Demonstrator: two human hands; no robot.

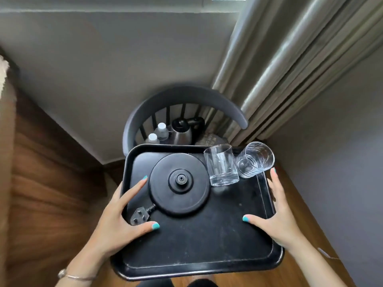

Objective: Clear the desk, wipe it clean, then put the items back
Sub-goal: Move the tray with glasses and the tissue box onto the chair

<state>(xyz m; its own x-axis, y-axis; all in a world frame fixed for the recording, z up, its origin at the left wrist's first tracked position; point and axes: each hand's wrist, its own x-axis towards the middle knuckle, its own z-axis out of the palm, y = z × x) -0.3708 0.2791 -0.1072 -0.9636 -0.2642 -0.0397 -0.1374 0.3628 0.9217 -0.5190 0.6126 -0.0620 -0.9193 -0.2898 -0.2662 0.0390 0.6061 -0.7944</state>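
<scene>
Left hand (pixel 116 222) and right hand (pixel 277 216) grip the tray (pixel 196 264) by its side rims.

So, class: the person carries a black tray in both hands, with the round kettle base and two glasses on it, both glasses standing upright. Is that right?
Not quite. The head view shows only one glass upright; the other glass is tipped onto its side at the tray's far right corner. The rest holds: the left hand and the right hand hold the tray, and the kettle base sits on it.
</scene>
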